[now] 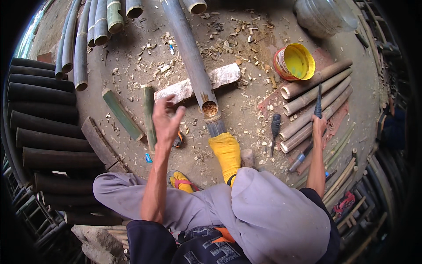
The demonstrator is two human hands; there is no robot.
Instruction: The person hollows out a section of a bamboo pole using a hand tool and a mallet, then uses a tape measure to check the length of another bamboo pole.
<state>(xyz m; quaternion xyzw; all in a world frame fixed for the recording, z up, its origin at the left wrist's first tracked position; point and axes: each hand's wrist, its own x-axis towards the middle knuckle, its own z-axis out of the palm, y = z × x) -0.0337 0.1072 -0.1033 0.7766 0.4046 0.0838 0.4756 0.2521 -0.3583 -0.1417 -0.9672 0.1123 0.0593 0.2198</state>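
My right hand (319,125) is closed around a tool with a dark, ribbed handle (318,102), held upright above bamboo lengths at the right. My left hand (167,121) is raised, with fingers apart and nothing in it, left of a long grey bamboo pole (187,48). That pole lies across a whitish block (226,75); its near opening (210,108) shows rough brown fibre inside. My foot in a yellow sock (225,152) is against the pole's near end. A second dark-handled tool (275,125) lies on the ground, left of the right hand.
Cut bamboo lengths (316,94) lie at the right beside a yellow bucket (295,61). Dark bamboo pieces (48,116) are stacked at the left. Two green bamboo pieces (122,114) lie near my left hand. Chips litter the floor; a large translucent container (323,17) stands at the back right.
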